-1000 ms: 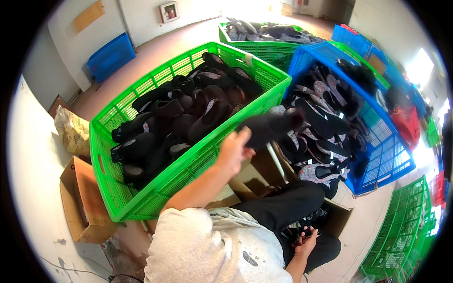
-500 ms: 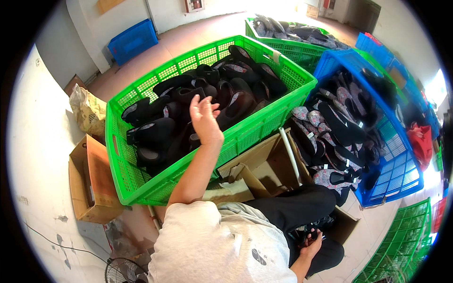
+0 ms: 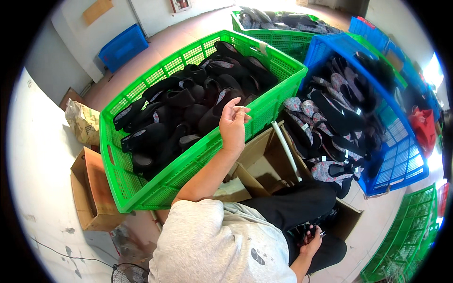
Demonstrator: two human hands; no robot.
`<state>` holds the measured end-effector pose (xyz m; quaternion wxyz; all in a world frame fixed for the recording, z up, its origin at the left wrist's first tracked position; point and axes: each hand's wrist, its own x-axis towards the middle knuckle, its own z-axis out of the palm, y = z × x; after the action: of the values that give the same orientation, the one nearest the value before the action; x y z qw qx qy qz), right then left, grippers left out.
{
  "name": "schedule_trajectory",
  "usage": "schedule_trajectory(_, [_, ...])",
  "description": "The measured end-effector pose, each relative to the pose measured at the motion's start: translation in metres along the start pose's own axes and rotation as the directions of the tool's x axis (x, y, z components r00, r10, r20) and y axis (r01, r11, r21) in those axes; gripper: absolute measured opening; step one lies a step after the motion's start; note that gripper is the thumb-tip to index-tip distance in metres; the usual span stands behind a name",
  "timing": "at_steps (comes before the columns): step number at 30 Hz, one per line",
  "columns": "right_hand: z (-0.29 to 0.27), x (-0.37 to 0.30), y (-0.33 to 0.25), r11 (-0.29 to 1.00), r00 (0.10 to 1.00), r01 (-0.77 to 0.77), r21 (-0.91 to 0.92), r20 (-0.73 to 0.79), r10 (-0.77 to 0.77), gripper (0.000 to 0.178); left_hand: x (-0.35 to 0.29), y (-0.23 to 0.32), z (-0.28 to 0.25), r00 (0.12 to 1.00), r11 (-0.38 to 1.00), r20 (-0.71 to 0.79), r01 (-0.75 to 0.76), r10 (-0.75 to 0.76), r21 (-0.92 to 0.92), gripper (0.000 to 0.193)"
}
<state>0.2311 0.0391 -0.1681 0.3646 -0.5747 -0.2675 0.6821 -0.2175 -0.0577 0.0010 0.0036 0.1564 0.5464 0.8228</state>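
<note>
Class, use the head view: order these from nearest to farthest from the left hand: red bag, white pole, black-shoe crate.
1. Black-shoe crate: near wall close beside the left hand.
2. White pole: lower right of the hand.
3. Red bag: far right.

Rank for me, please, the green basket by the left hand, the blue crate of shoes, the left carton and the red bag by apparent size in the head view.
Green basket
Blue crate
Left carton
Red bag
Nearness may skew true sizes.

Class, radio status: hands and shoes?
Left hand apparently empty, by green crate. Right hand gripping small dark item. Black shoes heaped in crate. Possible obstacle: crate's rim.
</note>
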Motion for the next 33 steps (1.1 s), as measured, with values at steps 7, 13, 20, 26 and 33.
schedule_trajectory(7, [-0.001,0.008,0.001,1.0,1.0,-0.029,0.003,-0.013,0.029,0.019,-0.019,-0.029,0.013,0.991,0.994,0.123,0.047,-0.059,0.1,0.029])
schedule_trajectory(13, [-0.006,0.009,0.0,0.998,0.999,-0.036,0.043,-0.009,0.036,0.014,-0.05,-0.057,0.04,0.961,0.979,0.186,0.199,-0.203,0.04,0.029])
schedule_trajectory(20, [-0.003,0.012,-0.002,0.993,0.995,-0.097,0.068,0.021,0.096,0.009,-0.109,-0.12,0.071,0.718,0.938,0.607,0.209,-0.34,0.277,0.029])
schedule_trajectory(26, [0.0,0.007,-0.009,0.989,0.994,-0.1,0.105,0.046,0.095,0.01,-0.151,-0.219,0.116,0.474,0.732,0.616,0.096,-0.629,0.674,0.053])
schedule_trajectory(33, [-0.003,0.008,-0.008,0.986,0.994,-0.084,0.142,0.084,0.072,0.01,-0.157,-0.319,0.167,0.515,0.57,0.503,-0.034,-0.694,0.821,0.062])
